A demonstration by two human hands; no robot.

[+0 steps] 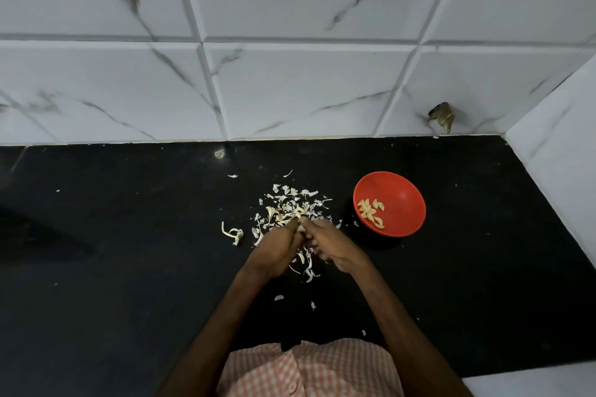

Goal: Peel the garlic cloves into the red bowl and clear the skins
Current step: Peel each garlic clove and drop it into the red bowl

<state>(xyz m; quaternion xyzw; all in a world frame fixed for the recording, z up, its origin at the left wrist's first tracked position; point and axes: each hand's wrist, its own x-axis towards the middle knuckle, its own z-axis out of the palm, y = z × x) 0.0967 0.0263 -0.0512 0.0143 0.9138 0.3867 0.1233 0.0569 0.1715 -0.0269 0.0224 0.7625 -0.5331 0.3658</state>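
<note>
Black surface (pixel 129 267) is catching skins (pixel 290 200) as left hand (pixel 277 245) and right hand (pixel 335 248) are pinching one garlic clove (pixel 300 226), red bowl (pixel 404 200) waiting handily beside the right hand.

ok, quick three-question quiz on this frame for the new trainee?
1. True or false: the bowl already holds peeled cloves.
2. Most skins lie: A in the bowl; B on the counter, left of the bowl; C in a bin.
3. Fill in: the left hand and right hand together pinch a ____ over the skins.
Key: 1 true; 2 B; 3 clove.
</note>
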